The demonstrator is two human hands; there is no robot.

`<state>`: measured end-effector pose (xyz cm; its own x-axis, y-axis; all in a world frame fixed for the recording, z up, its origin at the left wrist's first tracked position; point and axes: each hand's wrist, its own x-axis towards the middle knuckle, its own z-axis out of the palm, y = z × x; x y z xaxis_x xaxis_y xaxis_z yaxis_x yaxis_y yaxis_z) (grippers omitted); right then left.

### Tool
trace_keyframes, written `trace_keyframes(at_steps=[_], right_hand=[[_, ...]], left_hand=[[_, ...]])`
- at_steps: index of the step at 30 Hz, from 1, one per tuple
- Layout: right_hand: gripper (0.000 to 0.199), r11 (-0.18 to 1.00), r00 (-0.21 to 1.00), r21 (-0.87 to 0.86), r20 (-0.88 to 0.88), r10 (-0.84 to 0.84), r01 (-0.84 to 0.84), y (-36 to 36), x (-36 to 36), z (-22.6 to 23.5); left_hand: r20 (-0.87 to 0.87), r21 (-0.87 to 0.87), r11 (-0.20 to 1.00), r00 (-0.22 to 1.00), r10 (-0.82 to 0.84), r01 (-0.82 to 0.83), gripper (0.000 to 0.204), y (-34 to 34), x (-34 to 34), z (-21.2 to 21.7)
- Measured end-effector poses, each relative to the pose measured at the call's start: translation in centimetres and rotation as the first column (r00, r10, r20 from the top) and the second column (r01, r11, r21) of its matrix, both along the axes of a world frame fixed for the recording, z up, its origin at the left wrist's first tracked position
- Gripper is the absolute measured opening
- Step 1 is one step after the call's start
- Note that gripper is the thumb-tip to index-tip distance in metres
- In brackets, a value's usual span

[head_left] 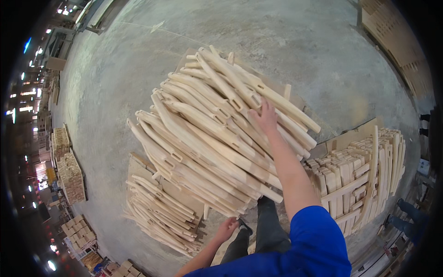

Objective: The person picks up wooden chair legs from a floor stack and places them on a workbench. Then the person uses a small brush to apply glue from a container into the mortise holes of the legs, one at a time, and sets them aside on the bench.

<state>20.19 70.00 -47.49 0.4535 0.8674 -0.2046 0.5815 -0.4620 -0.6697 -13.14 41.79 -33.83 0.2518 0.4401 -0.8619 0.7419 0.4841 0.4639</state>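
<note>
A big heap of pale curved wooden chair legs (198,134) lies in front of me, many with oblong slots cut in them. My right hand (265,117) reaches over the heap's right side, its fingers closed at a slotted chair leg (251,98). Low down, by the near ends of the bottom pieces, is my left hand (227,229). Its fingers are curled together; whatever they may hold is too small to make out.
A lower stack of curved pieces (161,217) lies at the left. To the right stands a stack of short wooden blocks and slats (346,180). Grey concrete floor (295,41) stretches beyond. Block piles (69,171) line the far left; another person's legs (406,221) show at right.
</note>
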Motion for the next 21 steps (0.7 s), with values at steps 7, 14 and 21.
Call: trace_keyframes(at_steps=[7, 14, 21], right_hand=[[0.095, 0.942, 0.980, -0.321, 0.139, 0.146, -0.095, -4.5, -1.1, 2.0], [0.087, 0.974, 0.999, -0.226, 0.048, -0.010, 0.020, -4.3, -0.1, 0.5], [0.089, 0.963, 0.970, -0.163, 0.081, 0.230, -0.215, -3.4, -0.1, 1.0]], left_hand=[[-0.163, 0.115, 0.992, 0.985, 0.062, -0.043, 0.040, 0.5, -2.9, 1.3], [-0.066, 0.086, 0.991, 0.992, 0.104, -0.099, 0.039, -1.5, -3.6, 1.4], [-0.078, 0.006, 0.987, 0.984, 0.158, -0.158, 0.038, -2.0, -3.4, 0.4]])
